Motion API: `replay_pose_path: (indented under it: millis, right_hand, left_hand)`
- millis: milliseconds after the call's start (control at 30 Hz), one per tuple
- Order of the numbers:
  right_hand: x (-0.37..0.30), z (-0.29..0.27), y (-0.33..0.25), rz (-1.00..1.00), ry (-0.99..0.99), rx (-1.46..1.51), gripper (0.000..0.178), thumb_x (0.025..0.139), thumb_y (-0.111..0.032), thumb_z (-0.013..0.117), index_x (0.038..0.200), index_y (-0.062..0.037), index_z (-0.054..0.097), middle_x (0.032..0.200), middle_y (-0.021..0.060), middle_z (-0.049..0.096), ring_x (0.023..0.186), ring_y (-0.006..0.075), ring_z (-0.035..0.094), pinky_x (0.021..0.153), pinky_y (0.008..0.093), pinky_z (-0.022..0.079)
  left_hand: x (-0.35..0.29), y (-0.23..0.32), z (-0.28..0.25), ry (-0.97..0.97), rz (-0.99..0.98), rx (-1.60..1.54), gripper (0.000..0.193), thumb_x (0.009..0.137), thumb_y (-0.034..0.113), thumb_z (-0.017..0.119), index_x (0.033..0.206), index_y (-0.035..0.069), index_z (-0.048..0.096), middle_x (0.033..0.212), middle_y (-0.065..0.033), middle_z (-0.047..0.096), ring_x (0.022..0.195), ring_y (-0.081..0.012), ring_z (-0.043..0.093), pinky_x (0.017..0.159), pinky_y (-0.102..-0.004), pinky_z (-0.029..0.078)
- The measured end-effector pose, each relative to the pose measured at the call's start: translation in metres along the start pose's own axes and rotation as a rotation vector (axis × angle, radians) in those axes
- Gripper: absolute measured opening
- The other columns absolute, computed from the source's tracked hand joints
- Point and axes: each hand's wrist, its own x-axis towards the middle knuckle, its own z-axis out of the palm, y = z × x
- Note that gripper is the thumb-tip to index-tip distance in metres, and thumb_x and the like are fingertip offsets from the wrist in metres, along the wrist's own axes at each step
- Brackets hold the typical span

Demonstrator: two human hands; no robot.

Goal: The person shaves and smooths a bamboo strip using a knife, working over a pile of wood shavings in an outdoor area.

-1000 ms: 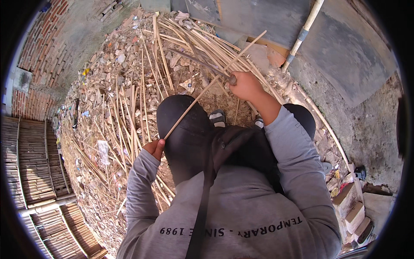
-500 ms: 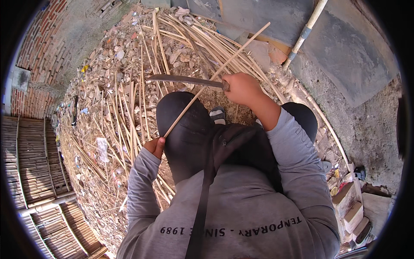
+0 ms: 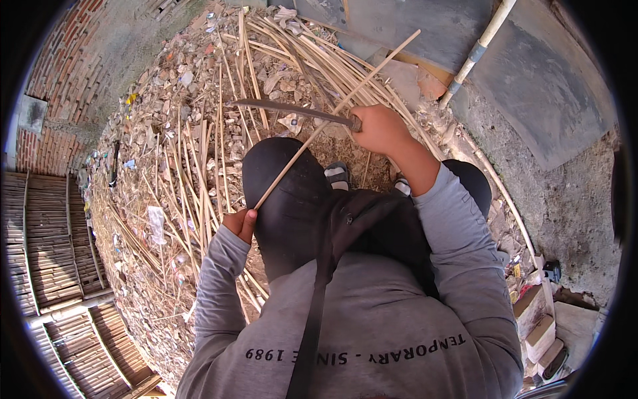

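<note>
My left hand (image 3: 241,225), beside my left knee, is closed around the lower end of a long thin bamboo strip (image 3: 285,171). The strip slants up and away to the right across my knee, its far end above the heap of other strips. In my right hand (image 3: 380,130) is the handle of a machete (image 3: 286,108), whose long dark blade points left. The blade crosses the strip near the handle and appears to touch it. Most of the handle is hidden in my fist.
Many loose bamboo strips (image 3: 312,56) lie at the far side, and more strips (image 3: 199,173) on the littered ground to the left. A pale pole (image 3: 480,50) leans by dark panels (image 3: 541,86) at the far right. Bamboo slat panels (image 3: 50,246) stand at the left.
My right hand and the machete have shifted slightly to the right, and the blade tilts more, its tip higher. My left hand keeps its hold on the bamboo strip.
</note>
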Motion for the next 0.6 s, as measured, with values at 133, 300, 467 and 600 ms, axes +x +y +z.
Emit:
replay_pose_path:
  millis: [133,300,467,600]
  right_hand:
    - [0.014,0.014,0.045,0.113,0.166,0.171,0.021,0.075,-0.022,0.068,0.090,-0.0082,0.068,0.078,0.0179,0.066,0.077,0.0382,0.064,0.069,0.0447,0.051]
    - [-0.004,0.006,-0.011,-0.012,-0.058,0.029,0.026,0.074,-0.022,0.067,0.098,-0.0101,0.067,0.085,0.0169,0.068,0.086,0.0372,0.065,0.076,0.0479,0.052]
    - [0.010,0.015,0.022,0.078,0.028,0.078,0.027,0.074,-0.022,0.068,0.098,-0.0104,0.068,0.084,0.0165,0.067,0.085,0.0376,0.065,0.075,0.0479,0.052]
    - [0.011,0.011,0.025,0.113,0.075,0.149,0.030,0.073,-0.022,0.067,0.101,-0.0100,0.068,0.087,0.0170,0.068,0.084,0.0380,0.065,0.075,0.0479,0.052]
  left_hand:
    - [0.003,0.012,-0.006,0.004,-0.005,-0.005,0.062,0.102,0.050,0.038,0.087,-0.005,0.061,0.062,-0.0198,0.055,0.058,-0.0299,0.052,0.060,-0.0422,0.042]
    - [0.000,-0.005,-0.003,-0.008,-0.055,-0.066,0.060,0.102,0.049,0.039,0.087,-0.004,0.060,0.060,-0.0159,0.051,0.057,-0.0242,0.047,0.059,-0.0400,0.041]
    - [0.003,0.014,-0.006,-0.037,-0.062,-0.104,0.061,0.101,0.051,0.039,0.087,-0.004,0.060,0.061,-0.0105,0.051,0.060,-0.0191,0.045,0.060,-0.0378,0.041]
    - [0.000,0.009,-0.009,-0.050,-0.118,-0.070,0.063,0.101,0.052,0.039,0.090,-0.005,0.062,0.062,-0.0101,0.053,0.062,-0.0190,0.048,0.062,-0.0373,0.043]
